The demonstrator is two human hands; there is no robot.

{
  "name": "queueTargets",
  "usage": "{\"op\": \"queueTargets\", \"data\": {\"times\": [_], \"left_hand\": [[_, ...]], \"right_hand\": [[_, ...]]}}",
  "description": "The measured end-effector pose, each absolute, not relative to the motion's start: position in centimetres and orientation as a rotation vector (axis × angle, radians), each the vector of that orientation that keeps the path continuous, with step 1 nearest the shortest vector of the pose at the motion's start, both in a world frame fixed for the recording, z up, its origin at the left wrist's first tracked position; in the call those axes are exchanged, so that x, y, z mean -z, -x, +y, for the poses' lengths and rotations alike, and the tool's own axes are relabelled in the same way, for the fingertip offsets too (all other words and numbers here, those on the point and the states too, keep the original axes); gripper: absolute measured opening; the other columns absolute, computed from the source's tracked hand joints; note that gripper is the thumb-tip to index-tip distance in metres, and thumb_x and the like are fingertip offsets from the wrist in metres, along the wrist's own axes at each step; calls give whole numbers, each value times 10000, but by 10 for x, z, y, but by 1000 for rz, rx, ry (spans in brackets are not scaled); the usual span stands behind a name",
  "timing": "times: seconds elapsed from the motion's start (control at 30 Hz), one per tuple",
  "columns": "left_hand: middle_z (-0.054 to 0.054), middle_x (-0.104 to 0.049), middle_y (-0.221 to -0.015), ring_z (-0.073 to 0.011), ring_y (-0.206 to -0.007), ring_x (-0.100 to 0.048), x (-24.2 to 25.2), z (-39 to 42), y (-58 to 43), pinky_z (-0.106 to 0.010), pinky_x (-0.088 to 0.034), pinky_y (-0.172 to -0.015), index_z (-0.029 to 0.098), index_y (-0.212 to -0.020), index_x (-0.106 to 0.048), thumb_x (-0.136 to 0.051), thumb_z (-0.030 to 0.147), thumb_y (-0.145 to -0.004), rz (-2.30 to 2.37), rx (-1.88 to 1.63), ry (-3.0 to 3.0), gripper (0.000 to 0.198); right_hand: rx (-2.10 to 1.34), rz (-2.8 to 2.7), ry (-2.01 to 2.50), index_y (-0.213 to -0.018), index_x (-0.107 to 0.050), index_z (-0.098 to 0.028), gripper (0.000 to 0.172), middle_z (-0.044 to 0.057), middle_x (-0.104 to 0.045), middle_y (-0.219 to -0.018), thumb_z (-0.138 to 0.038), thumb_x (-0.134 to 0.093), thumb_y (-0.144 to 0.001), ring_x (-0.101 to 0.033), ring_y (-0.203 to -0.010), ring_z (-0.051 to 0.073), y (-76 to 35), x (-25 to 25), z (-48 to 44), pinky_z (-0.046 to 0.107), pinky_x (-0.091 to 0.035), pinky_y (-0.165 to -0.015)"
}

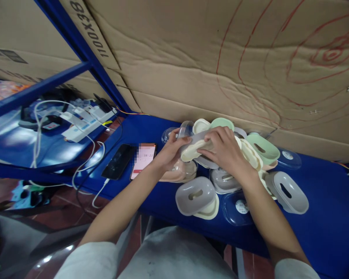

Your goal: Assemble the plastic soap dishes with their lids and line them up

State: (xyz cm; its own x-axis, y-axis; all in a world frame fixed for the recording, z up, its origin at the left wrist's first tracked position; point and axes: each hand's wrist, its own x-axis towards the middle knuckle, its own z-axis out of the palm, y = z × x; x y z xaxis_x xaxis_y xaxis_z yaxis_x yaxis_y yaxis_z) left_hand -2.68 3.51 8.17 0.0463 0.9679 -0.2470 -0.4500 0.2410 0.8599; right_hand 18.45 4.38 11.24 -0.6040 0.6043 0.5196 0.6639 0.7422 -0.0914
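Note:
Both my hands meet over a pile of oval plastic shells on the blue table (331, 217). My left hand (171, 152) grips the left end of a cream oval shell (192, 151), fingers curled round it. My right hand (225, 149) lies over the shell's right side with its fingers pressed on it. A clear plastic cover (186, 128) shows just above my left hand. Under my hands lie a pink shell (174, 175) and a grey slotted shell (224, 180).
Nearer me lie two grey slotted lids (195, 195) (287, 192) and clear covers (239, 207). Green shells (263, 149) sit behind. Two phones (119, 161) (144, 159) rest at the left with a white cable. A power strip (84, 122) lies beyond. A cardboard wall (221, 58) backs the table.

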Motion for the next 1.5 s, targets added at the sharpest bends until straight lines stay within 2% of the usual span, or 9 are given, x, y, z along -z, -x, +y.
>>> {"op": "queueTargets", "data": {"times": [0.17,0.37,0.53,0.7,0.9,1.07,1.23,1.37,1.5], "left_hand": [[23,-666,-961,-203,-880,-696,-79,38,29,-311,-548,-742,271,-1203,-514,-862,373,-682,1040,-1239,-664,635],[5,-674,-1110,-196,-980,-696,-78,46,44,-297,-546,-764,314,-1250,-480,-824,433,-744,1149,-1318,-808,624],[-79,-595,-1420,-277,-1243,-655,-77,66,101,-417,-553,-1008,317,-1427,-380,-762,467,-846,1498,-1392,-1414,711],[-171,-540,-1469,-368,-1429,-504,-55,93,175,-513,-384,-1227,189,-1399,-455,-829,374,-769,1905,-1071,-1964,755],[-75,-630,-1305,-296,-1229,-602,-34,113,197,-445,-443,-1139,186,-1346,-556,-889,517,-746,1657,-891,-1944,762],[-73,-624,-1443,-341,-1363,-559,-47,109,174,-463,-387,-1207,236,-1400,-596,-904,557,-750,1553,-915,-2033,788],[-123,-495,-1649,-326,-1522,-460,-53,107,133,-479,-321,-1275,250,-1580,-469,-757,598,-897,1392,-704,-2301,819],[-156,-350,-1744,-356,-1607,-343,-51,109,112,-567,-268,-1289,235,-1644,-407,-574,588,-1037,1339,-587,-2490,722],[-224,-411,-1687,-369,-1574,-401,-62,82,113,-599,-337,-1261,175,-1624,-419,-510,549,-1084,1338,-750,-2541,663]], "right_hand": [[170,-2513,963,-987,-597,-221,123,76,-641,-984,-310,-676,-1019,-565,-940,272,-186,-115,41,396,-419,-848],[171,-2626,909,-1081,-658,-211,81,85,-688,-1075,-191,-641,-1004,-609,-1032,272,-182,-113,35,401,-423,-909],[161,-2568,943,-1108,-663,-233,128,102,-696,-1191,-208,-608,-996,-625,-1122,293,-205,-142,15,435,-443,-982],[206,-2391,1138,-1187,-674,-272,222,83,-719,-1266,-244,-518,-1031,-644,-1200,309,-248,-165,-1,467,-465,-993],[488,-2359,1317,-1203,-704,-227,266,102,-753,-1233,-172,-528,-1011,-662,-1152,311,-276,-126,-11,441,-452,-925],[572,-2141,1555,-1264,-705,-210,308,109,-758,-1245,-196,-514,-1024,-681,-1079,307,-292,-86,-20,435,-464,-912],[351,-2091,1541,-1447,-619,-206,428,153,-666,-1460,-369,-546,-1059,-646,-1287,325,-294,-67,-18,484,-468,-1074],[279,-1990,1543,-1608,-454,-210,573,188,-479,-1653,-448,-488,-1088,-470,-1524,344,-295,-60,-21,596,-329,-1242],[189,-1960,1547,-1625,-437,-232,599,176,-422,-1695,-493,-489,-1089,-408,-1570,348,-304,-51,-27,620,-272,-1269]]}}
